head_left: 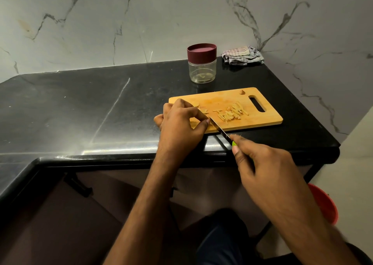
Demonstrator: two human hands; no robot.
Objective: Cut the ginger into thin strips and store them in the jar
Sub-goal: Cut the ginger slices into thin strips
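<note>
A wooden cutting board [260, 116] lies on the black counter. A pile of thin ginger strips [232, 112] sits near its middle, and a small ginger scrap [242, 92] lies at its far edge. My left hand [181, 125] rests on the board's left end, fingers curled down over ginger slices [198, 107] that it mostly hides. My right hand [260, 164] grips a knife by its green handle; the blade [219, 128] slants onto the board, its tip beside my left fingertips. A clear jar [201, 71] with a maroon lid [201, 52] on it stands behind the board.
A folded striped cloth [243, 55] lies in the back corner against the marble wall. The counter's front edge [141, 157] runs just below the board, and the counter ends at the right. A red bucket [325, 202] stands on the floor below right.
</note>
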